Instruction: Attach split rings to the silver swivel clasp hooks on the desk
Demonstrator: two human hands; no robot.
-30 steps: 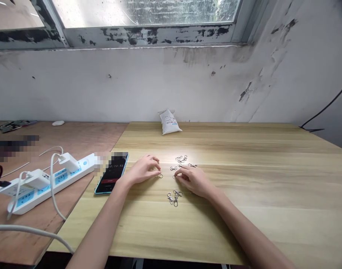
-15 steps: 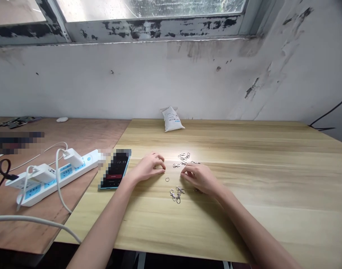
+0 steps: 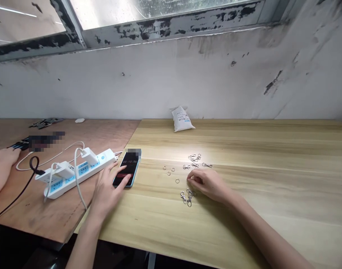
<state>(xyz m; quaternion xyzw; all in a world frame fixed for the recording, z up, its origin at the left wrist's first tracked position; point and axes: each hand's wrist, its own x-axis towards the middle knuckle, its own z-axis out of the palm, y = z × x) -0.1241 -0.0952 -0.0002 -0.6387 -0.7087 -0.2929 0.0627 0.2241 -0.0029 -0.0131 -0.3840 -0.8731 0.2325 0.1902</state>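
My left hand [image 3: 105, 190] is over the phone [image 3: 128, 170], fingers spread, the thumb and a finger at the lower part of its screen, which shows a running timer. My right hand [image 3: 208, 185] rests on the wooden table with its fingers curled in and the tips together; whatever is between them, if anything, is hidden. Just below it lies a small pile of metal lobster-clasp hooks [image 3: 189, 201]. More clasps [image 3: 195, 157] are scattered beyond it. To its left lie several loose split rings [image 3: 177, 181].
A white packet [image 3: 183, 119] stands against the wall. On the brown table at left, a white power strip [image 3: 83, 172] holds plugged-in chargers with trailing cables. Another person's hand [image 3: 5, 158] reaches in at the far left, by a blurred dark object [image 3: 47, 141].
My left hand has moved left from beside the rings to the phone and its fingers have spread. My right hand stays near the clasps. The view has turned left, and another person's hand now shows.
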